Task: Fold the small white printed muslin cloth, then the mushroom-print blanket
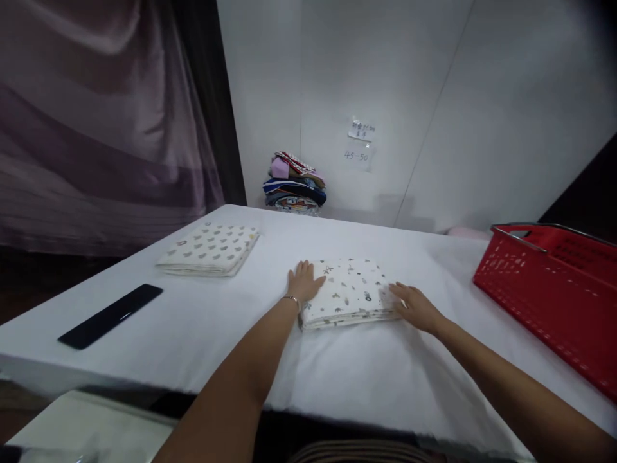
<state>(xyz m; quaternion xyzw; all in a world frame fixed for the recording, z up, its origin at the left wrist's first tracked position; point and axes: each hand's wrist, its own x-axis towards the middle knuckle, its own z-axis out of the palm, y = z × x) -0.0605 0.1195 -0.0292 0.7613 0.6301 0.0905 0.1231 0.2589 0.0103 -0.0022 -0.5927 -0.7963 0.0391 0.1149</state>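
A folded white cloth (348,292) with small grey and dark prints lies flat on the white-covered table (202,334) in front of me. My left hand (304,284) rests at its left edge, fingers stretched out and apart, a thin bracelet on the wrist. At the right edge, my right hand (415,307) touches the cloth with its fingers extended. Neither hand grips it. The cloth's layered fold edges face me. Farther left on the table is a second folded cloth (214,249), white with rows of grey motifs.
A red plastic basket (549,289) with a metal handle stands at the right. A dark flat slab (113,315) lies near the left edge. Several folded textiles (295,186) are stacked by the wall behind the table. Handwritten paper notes (359,145) hang there.
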